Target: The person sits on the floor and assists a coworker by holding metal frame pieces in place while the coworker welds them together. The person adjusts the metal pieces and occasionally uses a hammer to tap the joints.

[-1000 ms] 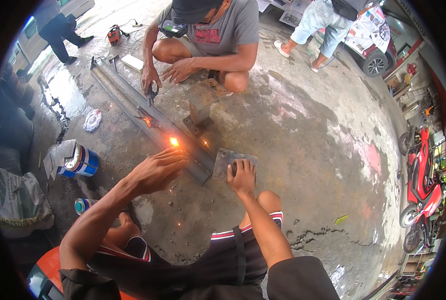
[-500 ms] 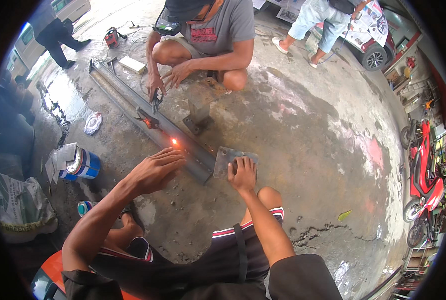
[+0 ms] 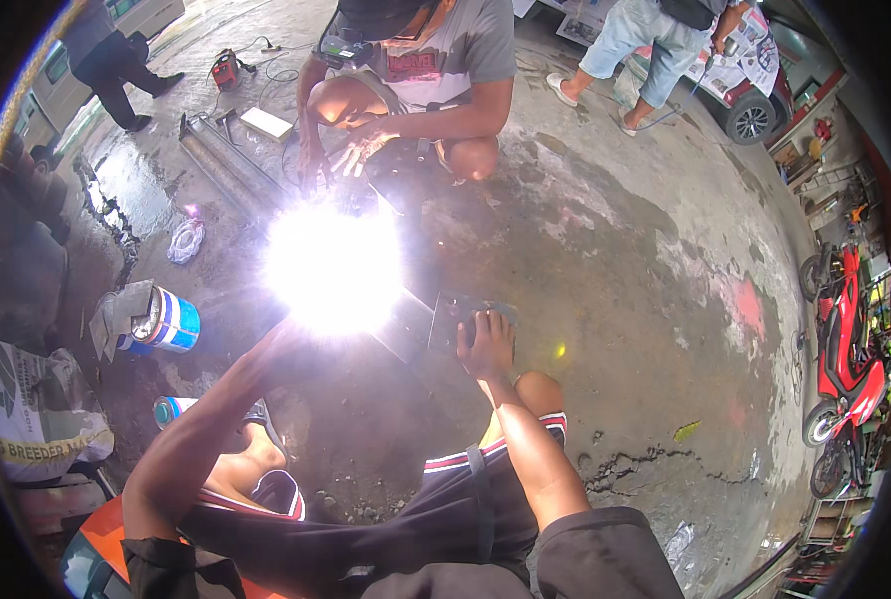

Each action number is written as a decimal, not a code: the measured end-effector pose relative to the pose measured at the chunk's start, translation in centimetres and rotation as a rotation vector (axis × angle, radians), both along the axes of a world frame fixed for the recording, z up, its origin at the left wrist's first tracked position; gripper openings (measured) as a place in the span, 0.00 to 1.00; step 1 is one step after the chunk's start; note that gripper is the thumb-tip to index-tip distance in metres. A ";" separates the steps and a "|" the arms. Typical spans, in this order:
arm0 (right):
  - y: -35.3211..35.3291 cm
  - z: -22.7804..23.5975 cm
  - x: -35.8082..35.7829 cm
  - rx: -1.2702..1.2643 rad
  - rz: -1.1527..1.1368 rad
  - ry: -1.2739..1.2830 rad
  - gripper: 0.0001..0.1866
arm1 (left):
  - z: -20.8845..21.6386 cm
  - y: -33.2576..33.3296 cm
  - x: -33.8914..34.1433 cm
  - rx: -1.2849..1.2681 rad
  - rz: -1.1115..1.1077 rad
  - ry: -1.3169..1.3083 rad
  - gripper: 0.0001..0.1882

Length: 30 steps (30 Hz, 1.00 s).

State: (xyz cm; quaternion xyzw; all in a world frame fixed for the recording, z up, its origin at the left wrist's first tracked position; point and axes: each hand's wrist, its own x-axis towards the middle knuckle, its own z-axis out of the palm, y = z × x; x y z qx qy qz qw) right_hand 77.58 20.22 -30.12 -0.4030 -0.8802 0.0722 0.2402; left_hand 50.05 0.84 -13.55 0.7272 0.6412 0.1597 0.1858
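A blinding white welding arc (image 3: 334, 268) flares over the middle of a long steel beam (image 3: 228, 165) on the ground. My left hand (image 3: 304, 351) reaches to the near edge of this glare, which hides its fingers. My right hand (image 3: 487, 344) grips a flat dark metal plate (image 3: 449, 311) beside the beam's near end, fingers over its near part. Across from me a person (image 3: 416, 95) squats. One of this person's hands (image 3: 366, 148) is lit by the arc, and the other reaches down beside the glare.
Blue-and-white paint can (image 3: 174, 321), smaller can (image 3: 171, 411) and printed sack (image 3: 41, 399) stand on my left. A red welding machine (image 3: 226, 72) and white block (image 3: 266, 125) lie beyond. Another person (image 3: 645, 55) stands near a paper-covered car. Red motorcycle (image 3: 845, 344) is at far right.
A small orange glow on the beam has become a large white arc, washing out the beam's middle and my left fingers. My right hand stays at the plate.
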 end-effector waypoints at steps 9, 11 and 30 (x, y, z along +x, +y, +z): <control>-0.1 -0.4 -0.1 -0.014 -0.006 0.029 0.19 | -4.1 -1.1 -1.5 -0.185 0.137 -0.397 0.23; 0.3 -0.4 1.1 0.038 -0.017 -0.021 0.19 | -3.1 0.5 0.1 -0.162 0.092 -0.184 0.21; 0.1 -0.2 0.4 -0.020 0.010 0.003 0.18 | 4.3 1.8 2.4 0.075 -0.112 0.144 0.17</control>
